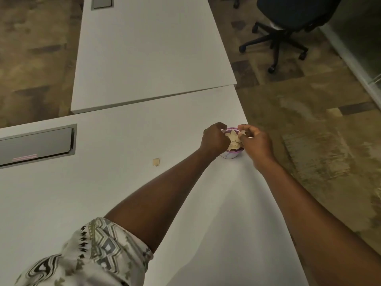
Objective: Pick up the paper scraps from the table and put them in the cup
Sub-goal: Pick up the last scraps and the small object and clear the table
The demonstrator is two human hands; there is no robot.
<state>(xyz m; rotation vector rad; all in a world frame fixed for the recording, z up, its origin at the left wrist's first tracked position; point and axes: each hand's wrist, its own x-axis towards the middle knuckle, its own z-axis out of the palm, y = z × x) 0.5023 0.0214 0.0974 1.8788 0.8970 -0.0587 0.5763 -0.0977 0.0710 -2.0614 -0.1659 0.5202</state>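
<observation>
Paper scraps (233, 140) fill the cup (229, 155) to the rim: beige pieces heaped up, poking above the pink edge. The cup stands upright on the white surface (123, 193), near its right edge, at the far end of your reach. Only the pale lower part of its body shows under your hands.

Your left hand (215, 139): fingers curled round the cup's left side at the rim, holding it. The thumb lies over the far part of the rim.

Your right hand (254, 142): thumb and forefinger clamped together on a pinched scrap (242, 132), directly over the cup's right rim. Can't tell whether that piece touches the heap or sits just above it. The other fingers of that hand are loosely bent and hold nothing.

One loose scrap (156, 162) lies flat on the surface, well to the left of the cup and apart from both hands.

Around it:
- A grey hatch (37, 144) is set flush in the surface at left, with a pink streak on it.
- A second surface (144, 48), also white, butts against the far side.
- A dark office chair (288, 23) stands on the patterned carpet (319, 141) at upper right.
- A patterned short sleeve (92, 254) covers your left upper arm, bottom left.
</observation>
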